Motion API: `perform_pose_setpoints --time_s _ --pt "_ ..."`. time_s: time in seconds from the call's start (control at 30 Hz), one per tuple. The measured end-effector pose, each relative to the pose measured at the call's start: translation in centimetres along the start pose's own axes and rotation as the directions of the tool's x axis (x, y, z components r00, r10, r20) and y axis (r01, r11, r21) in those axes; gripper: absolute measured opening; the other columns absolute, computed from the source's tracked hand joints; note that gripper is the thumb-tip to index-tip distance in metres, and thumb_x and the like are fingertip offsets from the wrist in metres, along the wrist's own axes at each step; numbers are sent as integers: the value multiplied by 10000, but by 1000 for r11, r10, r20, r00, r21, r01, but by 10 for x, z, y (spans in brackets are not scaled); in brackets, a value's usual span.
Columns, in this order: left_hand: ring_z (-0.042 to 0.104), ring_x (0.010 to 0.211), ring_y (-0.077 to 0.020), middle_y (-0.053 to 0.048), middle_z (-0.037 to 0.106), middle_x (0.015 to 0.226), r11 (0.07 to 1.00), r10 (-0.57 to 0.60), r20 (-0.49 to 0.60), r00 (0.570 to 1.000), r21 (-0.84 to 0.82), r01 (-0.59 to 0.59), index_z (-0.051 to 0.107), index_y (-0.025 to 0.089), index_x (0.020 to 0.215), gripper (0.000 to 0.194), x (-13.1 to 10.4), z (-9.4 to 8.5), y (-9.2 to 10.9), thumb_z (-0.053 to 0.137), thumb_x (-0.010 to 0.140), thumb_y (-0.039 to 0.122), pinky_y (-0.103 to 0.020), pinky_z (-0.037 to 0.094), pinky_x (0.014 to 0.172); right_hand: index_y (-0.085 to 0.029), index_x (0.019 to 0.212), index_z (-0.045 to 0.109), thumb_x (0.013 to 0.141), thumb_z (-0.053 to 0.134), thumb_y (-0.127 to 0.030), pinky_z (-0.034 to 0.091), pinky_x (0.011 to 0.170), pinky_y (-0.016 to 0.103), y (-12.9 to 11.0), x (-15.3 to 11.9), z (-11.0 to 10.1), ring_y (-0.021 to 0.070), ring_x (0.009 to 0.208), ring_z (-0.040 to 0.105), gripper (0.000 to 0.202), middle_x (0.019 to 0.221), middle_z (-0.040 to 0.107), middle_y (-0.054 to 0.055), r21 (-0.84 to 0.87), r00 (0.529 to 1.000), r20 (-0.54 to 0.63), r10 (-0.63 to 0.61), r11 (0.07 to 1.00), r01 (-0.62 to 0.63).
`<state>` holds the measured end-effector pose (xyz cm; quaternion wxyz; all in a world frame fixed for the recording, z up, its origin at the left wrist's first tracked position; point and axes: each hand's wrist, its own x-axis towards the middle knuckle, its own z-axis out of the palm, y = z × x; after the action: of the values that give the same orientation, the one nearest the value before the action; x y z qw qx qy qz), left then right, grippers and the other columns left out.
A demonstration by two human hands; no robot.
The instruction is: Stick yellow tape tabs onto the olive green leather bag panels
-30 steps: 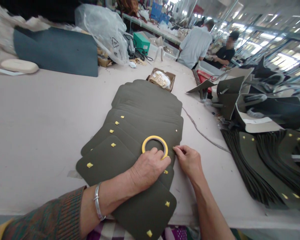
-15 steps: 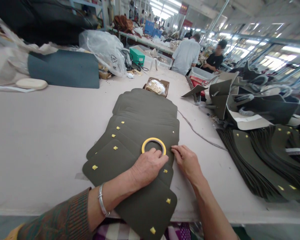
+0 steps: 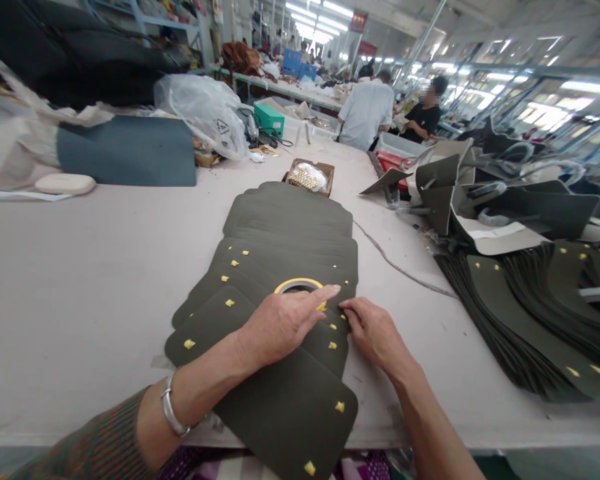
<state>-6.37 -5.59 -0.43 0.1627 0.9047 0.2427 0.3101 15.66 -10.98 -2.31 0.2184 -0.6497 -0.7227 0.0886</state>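
Observation:
Dark olive panels, leather-like, lie overlapped in a fanned stack that runs toward me. Small yellow tape pieces dot their corners. My left hand is over the middle of the stack, closed on a yellow-rimmed roll of tape, with its index finger stretched out along the roll. Part of the roll is hidden behind that hand. At the stack's right edge, my right hand pinches the edge of a panel between thumb and fingertips. The front panel overhangs the table edge.
On the right of the table is a pile of dark strips with yellow tape bits. Behind the stack sits a small box with gold pieces. A cord trails rightward. Two people work farther back.
My left hand has shifted left and its index finger has straightened; the tape roll has tilted flatter and moved slightly left. Another small yellow piece shows near my right fingertips, which stay at the panel edge.

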Motion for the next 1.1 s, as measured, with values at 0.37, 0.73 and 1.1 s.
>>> perform_pose_setpoints --time_s 0.37,0.73,1.1 --pt "624 1085 -150 -65 624 1220 999 -44 41 998 -3 44 398 179 1276 373 -3 7 5 521 926 221 -274 529 914 -206 1046 629 893 541 -202 512 759 269 -34 -14 -9 150 855 634 176 977 686 54 291 965 -233 -125 937 191" --pt "626 968 -145 -30 645 996 997 -65 179 982 -40 73 514 192 1077 159 -1 7 15 399 966 197 -275 517 858 -198 812 585 834 518 -84 464 627 227 -41 -14 9 123 663 617 134 730 662 11 25 879 -388 -277 950 311" --pt "571 688 -171 -18 572 826 966 -101 204 974 255 46 537 194 883 141 20 17 16 411 943 216 -262 435 555 -183 708 642 785 589 -250 455 478 213 -39 -10 12 115 488 574 116 565 627 -16 591 932 -178 314 792 -154"
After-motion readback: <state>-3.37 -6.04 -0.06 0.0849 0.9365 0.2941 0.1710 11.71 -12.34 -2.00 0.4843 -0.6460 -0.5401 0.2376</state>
